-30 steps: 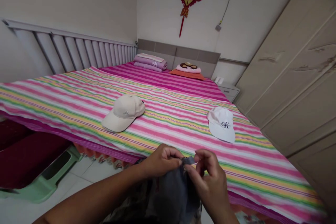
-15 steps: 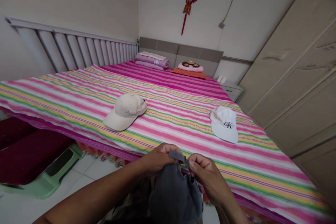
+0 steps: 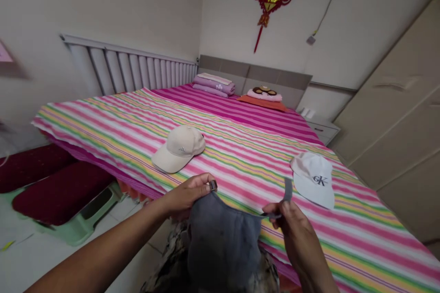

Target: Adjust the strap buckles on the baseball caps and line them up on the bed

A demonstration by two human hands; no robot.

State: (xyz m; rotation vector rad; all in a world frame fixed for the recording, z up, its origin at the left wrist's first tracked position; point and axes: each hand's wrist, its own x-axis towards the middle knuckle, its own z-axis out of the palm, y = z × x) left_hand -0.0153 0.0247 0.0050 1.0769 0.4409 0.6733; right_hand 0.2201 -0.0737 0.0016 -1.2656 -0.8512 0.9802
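Note:
A dark grey cap [image 3: 223, 242] hangs between my hands above my lap, its back strap undone. My left hand [image 3: 189, 194] is closed on the cap's edge by the metal buckle [image 3: 213, 186]. Pinched in my right hand [image 3: 292, 222] is the loose grey strap [image 3: 288, 190], its free end sticking up past the fingers. Beyond my left hand a beige cap [image 3: 182, 144] lies on the bed, brim toward the left front. A white cap [image 3: 314, 176] with dark letters rests on the bed beyond my right hand.
The bed [image 3: 240, 165] has a striped cover. Folded purple bedding [image 3: 213, 86] and a pink and orange pile [image 3: 263, 96] lie by the headboard. Dark red padded stools [image 3: 65, 192] with green legs stand at left; a wardrobe [image 3: 395, 114] is at right.
My hands have moved apart, and the strap has come out of the buckle. The right hand has gone rightward with the strap's loose end. The view has turned left.

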